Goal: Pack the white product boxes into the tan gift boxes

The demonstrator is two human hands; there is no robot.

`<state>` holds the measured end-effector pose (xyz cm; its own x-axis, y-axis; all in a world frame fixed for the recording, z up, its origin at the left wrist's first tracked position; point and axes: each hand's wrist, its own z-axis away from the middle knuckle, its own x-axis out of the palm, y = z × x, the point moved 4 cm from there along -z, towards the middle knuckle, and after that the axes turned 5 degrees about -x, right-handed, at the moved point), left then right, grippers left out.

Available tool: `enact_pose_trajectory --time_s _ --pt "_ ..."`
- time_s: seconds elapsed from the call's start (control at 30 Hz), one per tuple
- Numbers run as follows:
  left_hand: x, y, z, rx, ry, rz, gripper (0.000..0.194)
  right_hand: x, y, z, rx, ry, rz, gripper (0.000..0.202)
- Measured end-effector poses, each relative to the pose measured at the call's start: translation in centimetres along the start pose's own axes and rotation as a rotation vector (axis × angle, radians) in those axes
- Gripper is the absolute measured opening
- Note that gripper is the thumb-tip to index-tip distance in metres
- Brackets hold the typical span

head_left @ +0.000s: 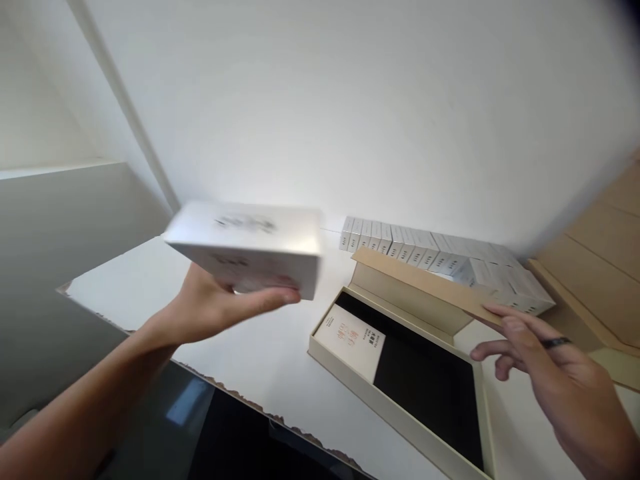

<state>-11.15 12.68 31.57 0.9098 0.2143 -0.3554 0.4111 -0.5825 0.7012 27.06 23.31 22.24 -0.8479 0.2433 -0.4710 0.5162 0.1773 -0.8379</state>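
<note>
At nine o'clock, just off the centre of the head view, a white box was held above the white table in the left hand, gripped with the thumb along its near side; blur smeared its lettering. Toward four o'clock the right hand, wearing a dark ring, pinched the raised lid of an open case. That case lay slantwise at five o'clock, a printed white packet at its ten o'clock end beside black lining. At three o'clock stood a row of small white boxes.
</note>
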Motion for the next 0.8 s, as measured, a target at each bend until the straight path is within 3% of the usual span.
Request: enact_pose_trajectory --time_s 0.1,0.2,0.4,0.53,0.7,0.8 --pt "3.4 1.7 -1.1 0.171 -0.303 -0.098 0.037 0.1 -0.3 0.3 0.081 -0.061 -0.066 0.068" --pt "7.4 2.1 -1.6 0.194 -0.574 -0.198 0.033 0.1 -0.7 0.5 0.075 -0.074 -0.107 0.065" --pt "14.1 0.8 -3.1 0.186 -0.906 -0.447 0.042 0.3 -1.2 0.8 0.021 -0.104 -0.16 0.063" --pt "17.2 -0.6 -4.0 0.085 -1.041 -0.422 0.069 0.3 -0.8 1.0 0.008 -0.122 -0.173 0.058" --pt "20.2 -1.6 -3.4 0.123 -1.112 -0.473 0.055 0.4 -0.4 0.8 -0.007 -0.134 -0.182 0.058" --pt "21.5 -2.2 -3.1 -0.008 -1.132 -0.484 0.056 0.5 -0.3 0.7 -0.012 -0.126 -0.197 0.057"
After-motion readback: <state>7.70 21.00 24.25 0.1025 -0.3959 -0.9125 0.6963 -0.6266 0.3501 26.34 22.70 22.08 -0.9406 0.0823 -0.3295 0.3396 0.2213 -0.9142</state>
